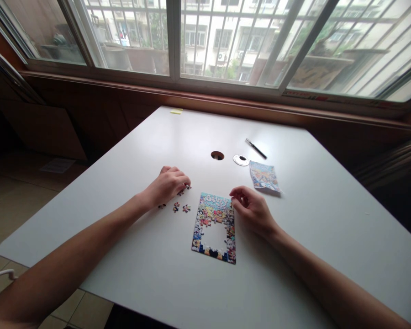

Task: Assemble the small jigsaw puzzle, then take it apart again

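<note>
A small colourful jigsaw puzzle (214, 227) lies on the white table (315, 219), mostly joined, with a bare gap in its middle. Several loose pieces (180, 208) lie just left of it. My left hand (166, 186) rests palm down over the loose pieces, fingers curled, fingertips pressed on pieces at its right edge. My right hand (251, 209) sits at the puzzle's upper right corner, fingers curled inward, thumb and fingers pinched; whether a piece is in them is hidden.
A printed puzzle packet (264, 177) lies right of the hands. Behind it are a black pen (255, 148), a white cable-hole cap (241, 160) and the open cable hole (217, 155). A yellow note (176, 111) sits at the far edge under the window.
</note>
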Available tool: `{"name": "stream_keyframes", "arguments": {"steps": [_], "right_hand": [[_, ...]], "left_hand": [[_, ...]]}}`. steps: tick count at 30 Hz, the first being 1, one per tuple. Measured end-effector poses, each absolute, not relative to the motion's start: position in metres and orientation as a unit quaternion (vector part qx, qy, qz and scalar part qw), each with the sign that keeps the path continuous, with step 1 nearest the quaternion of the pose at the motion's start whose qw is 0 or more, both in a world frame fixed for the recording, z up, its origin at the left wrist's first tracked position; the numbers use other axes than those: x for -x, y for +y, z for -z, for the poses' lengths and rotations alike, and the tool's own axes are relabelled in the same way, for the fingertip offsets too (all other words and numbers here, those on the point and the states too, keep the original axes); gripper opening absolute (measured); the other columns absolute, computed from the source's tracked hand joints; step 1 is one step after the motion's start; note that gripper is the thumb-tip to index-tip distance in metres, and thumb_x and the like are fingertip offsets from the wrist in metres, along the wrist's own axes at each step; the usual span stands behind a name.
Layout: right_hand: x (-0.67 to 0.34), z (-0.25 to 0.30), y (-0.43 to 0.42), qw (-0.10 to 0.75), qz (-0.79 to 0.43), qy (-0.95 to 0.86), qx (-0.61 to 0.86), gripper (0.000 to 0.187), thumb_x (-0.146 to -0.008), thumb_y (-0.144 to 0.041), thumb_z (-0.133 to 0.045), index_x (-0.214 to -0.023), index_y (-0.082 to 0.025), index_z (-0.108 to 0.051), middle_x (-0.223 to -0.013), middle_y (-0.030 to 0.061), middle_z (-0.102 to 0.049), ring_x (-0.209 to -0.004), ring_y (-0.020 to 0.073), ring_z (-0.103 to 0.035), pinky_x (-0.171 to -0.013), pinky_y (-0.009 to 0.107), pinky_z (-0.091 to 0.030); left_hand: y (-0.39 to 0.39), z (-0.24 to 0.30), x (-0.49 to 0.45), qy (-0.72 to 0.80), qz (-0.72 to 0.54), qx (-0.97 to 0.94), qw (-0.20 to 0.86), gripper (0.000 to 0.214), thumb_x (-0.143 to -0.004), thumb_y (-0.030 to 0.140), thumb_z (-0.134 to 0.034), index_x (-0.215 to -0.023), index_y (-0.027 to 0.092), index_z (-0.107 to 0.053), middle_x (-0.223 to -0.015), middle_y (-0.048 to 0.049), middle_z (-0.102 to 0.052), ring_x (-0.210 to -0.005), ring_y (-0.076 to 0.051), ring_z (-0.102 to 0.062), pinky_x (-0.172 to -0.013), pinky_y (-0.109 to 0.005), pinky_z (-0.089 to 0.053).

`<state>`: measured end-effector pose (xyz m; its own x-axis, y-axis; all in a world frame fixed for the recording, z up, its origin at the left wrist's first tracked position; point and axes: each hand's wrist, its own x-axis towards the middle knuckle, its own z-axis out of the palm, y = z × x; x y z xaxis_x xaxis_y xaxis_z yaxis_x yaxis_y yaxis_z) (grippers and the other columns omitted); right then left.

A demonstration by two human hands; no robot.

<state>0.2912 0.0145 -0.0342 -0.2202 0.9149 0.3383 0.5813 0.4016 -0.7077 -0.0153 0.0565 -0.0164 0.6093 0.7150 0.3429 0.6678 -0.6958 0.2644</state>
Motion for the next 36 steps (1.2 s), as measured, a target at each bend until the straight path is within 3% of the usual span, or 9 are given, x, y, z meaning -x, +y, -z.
{"name": "stream_keyframes", "arguments": {"steps": [2, 4, 8, 11, 18, 32, 36], "right_hand": [[-0.291, 0.034, 0.015, 0.377, -0.218, -0.751, 0.497, 0.008, -0.083, -0.02, -0.058, -0.089, -0.019, -0.063, -0.068, -0.0017, -0.054, -0.059, 0.0125, -0.047, -0.055, 0.026, -0.038], [-0.29, 0.032, 0.014, 0.38, -0.203, -0.761, 0.486, 0.006, -0.084, -0.019, -0.057, -0.088, -0.019, -0.062, -0.07, -0.0011, -0.055, -0.06, 0.0131, -0.049, -0.057, 0.027, -0.041], [-0.283, 0.025, 0.006, 0.39, -0.158, -0.816, 0.397, 0.005, -0.086, -0.017, -0.058, -0.089, -0.019, -0.061, -0.08, 0.0027, -0.059, -0.072, 0.0161, -0.055, -0.067, 0.032, -0.047], [-0.274, 0.018, -0.004, 0.39, -0.153, -0.849, 0.323, 0.011, -0.088, -0.018, -0.062, -0.098, -0.02, -0.063, -0.088, 0.0052, -0.062, -0.077, 0.0175, -0.058, -0.07, 0.033, -0.05], [-0.263, 0.013, -0.017, 0.383, -0.162, -0.864, 0.283, 0.008, -0.091, -0.016, -0.062, -0.097, -0.02, -0.066, -0.086, 0.0059, -0.063, -0.077, 0.0173, -0.059, -0.068, 0.033, -0.051], [-0.258, 0.017, -0.022, 0.348, -0.158, -0.874, 0.299, 0.009, -0.085, -0.012, -0.061, -0.081, -0.02, -0.063, -0.075, 0.0025, -0.061, -0.07, 0.0155, -0.054, -0.067, 0.03, -0.045], [-0.264, 0.011, -0.018, 0.329, -0.191, -0.868, 0.32, 0.01, -0.081, -0.01, -0.061, -0.078, -0.019, -0.063, -0.073, 0.0013, -0.06, -0.069, 0.0143, -0.054, -0.065, 0.028, -0.045]], "left_hand": [[0.054, 0.014, 0.014, 0.394, -0.242, -0.881, 0.101, 0.011, -0.09, 0.015, -0.056, -0.093, 0.019, -0.066, -0.094, -0.0037, -0.072, -0.095, -0.021, -0.061, -0.095, -0.044, -0.036], [0.048, 0.011, 0.01, 0.395, -0.286, -0.847, 0.213, 0.008, -0.088, 0.018, -0.059, -0.094, 0.017, -0.063, -0.091, -0.0048, -0.069, -0.089, -0.018, -0.063, -0.089, -0.04, -0.044], [0.026, 0.003, -0.005, 0.371, -0.332, -0.714, 0.493, 0.026, -0.085, 0.026, -0.068, -0.105, 0.016, -0.056, -0.089, -0.0045, -0.067, -0.083, -0.016, -0.065, -0.072, -0.031, -0.054], [0.011, 0.0, -0.016, 0.338, -0.329, -0.675, 0.567, 0.028, -0.082, 0.023, -0.072, -0.103, 0.016, -0.055, -0.088, -0.0047, -0.069, -0.082, -0.015, -0.066, -0.073, -0.03, -0.055], [0.003, -0.001, -0.024, 0.295, -0.321, -0.656, 0.616, 0.022, -0.082, 0.018, -0.073, -0.097, 0.013, -0.058, -0.089, -0.0079, -0.072, -0.086, -0.018, -0.069, -0.083, -0.039, -0.056], [0.003, 0.006, -0.025, 0.289, -0.311, -0.656, 0.623, 0.016, -0.082, 0.018, -0.073, -0.092, 0.011, -0.063, -0.089, -0.0085, -0.072, -0.086, -0.017, -0.069, -0.081, -0.035, -0.056], [0.003, 0.006, -0.024, 0.31, -0.32, -0.702, 0.556, 0.013, -0.085, 0.019, -0.069, -0.095, 0.012, -0.065, -0.09, -0.0079, -0.072, -0.085, -0.016, -0.069, -0.08, -0.033, -0.056]]}}
